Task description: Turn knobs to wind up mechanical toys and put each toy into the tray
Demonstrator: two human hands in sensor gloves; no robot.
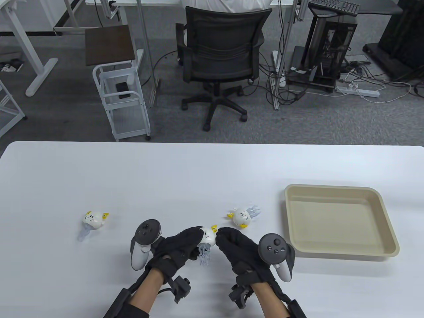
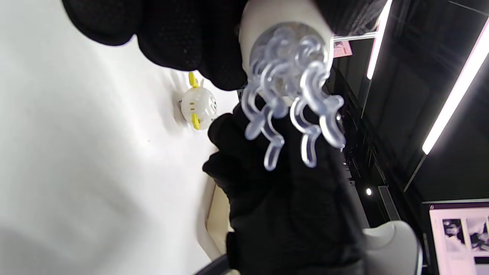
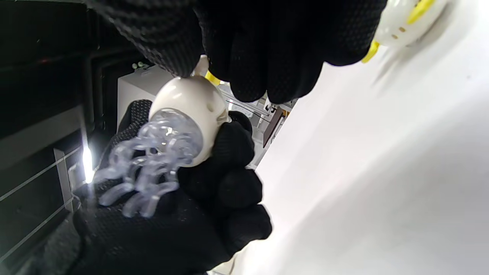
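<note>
Hands are seen nearest the table's front edge: left hand (image 1: 177,248) is curled round a white jellyfish toy (image 1: 208,237), w/ clear tentacles hanging below; right hand (image 1: 237,250) is pinching the toy's knob (image 3: 201,65) at its top. Toy is held just above table (image 1: 185,179). Farther back, a 2nd toy (image 1: 242,216) lies near centre, a 3rd toy (image 1: 92,220) well left. Beige tray (image 1: 391,233) is set at right.
</note>
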